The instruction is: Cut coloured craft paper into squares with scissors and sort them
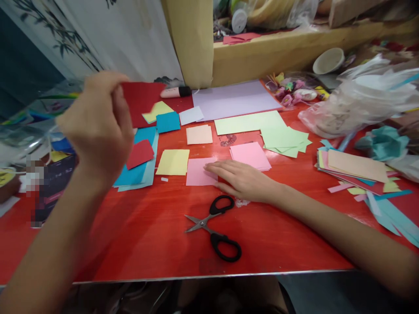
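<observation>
My left hand is raised at the left, slightly blurred, its fingers closed on the edge of a piece of red paper. My right hand lies flat with fingers stretched out, its fingertips resting on a pink paper square. Just beyond it are more pink squares in a stack. A yellow square sits left of the touched pink one. Black-handled scissors lie with spread blades nearer to me. Below my left hand, a small red piece rests on blue sheets.
Green paper pieces, a peach stack and a lilac sheet lie farther back. Paper strips and offcuts, plus a plastic-bagged container, crowd the right. A dark box stands left. The table's front edge is near me.
</observation>
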